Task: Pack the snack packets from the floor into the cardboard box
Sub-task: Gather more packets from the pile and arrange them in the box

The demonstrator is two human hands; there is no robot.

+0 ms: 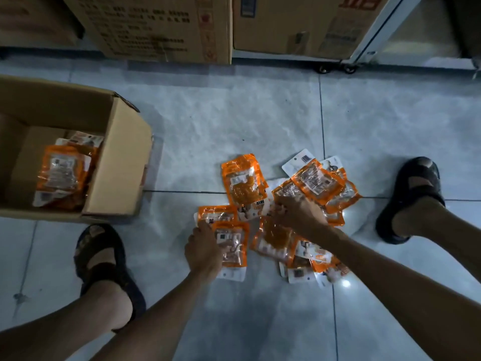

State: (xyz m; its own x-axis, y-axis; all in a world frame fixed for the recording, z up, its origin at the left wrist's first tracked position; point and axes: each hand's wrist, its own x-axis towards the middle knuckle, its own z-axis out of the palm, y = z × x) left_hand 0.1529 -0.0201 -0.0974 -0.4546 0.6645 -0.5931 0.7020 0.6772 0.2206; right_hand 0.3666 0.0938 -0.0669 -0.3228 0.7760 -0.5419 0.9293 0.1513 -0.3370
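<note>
While both hands [250, 230] grip snack packets [244, 183], fingers curl.

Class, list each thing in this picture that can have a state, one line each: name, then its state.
cardboard box: open, flaps up, partly filled with packets
packets in the box: stacked flat
snack packets on the floor: loose overlapping pile, sealed
left hand: resting on a packet at the pile's left edge
right hand: down on the pile's middle, grip unclear
</note>
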